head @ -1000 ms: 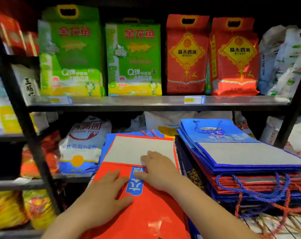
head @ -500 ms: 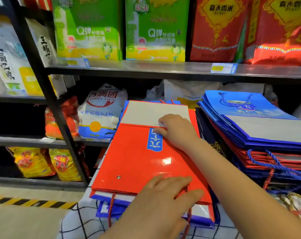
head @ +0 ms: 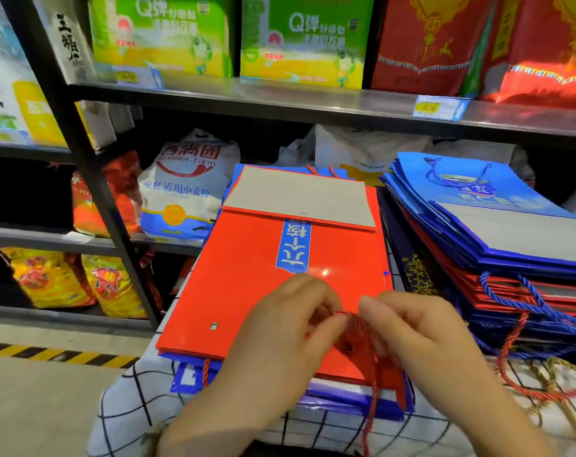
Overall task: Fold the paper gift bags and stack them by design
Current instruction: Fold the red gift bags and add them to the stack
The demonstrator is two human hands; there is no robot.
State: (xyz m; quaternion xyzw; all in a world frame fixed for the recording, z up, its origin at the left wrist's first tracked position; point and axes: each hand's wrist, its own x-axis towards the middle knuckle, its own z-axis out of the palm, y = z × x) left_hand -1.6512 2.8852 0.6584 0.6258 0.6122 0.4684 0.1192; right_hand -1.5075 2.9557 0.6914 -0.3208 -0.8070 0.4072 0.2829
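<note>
A folded red gift bag (head: 263,285) is laid flat on top of a pile of folded bags (head: 346,399), with its grey base flap (head: 300,196) turned over at the far end and a blue label strip (head: 293,245) printed down the middle. Its red cord handle (head: 354,319) is pinched at the near end of the bag by the left hand (head: 280,344) and the right hand (head: 422,338), the fingers of both being curled onto it. A second stack (head: 497,232), topped by blue gift bags, is placed just beside it on the right. Both piles are carried on a checked cloth (head: 125,400). A flour sack (head: 184,189) is stored to the left behind, and green rice bags (head: 300,41) are lined up on the steel shelf (head: 313,103) above
</note>
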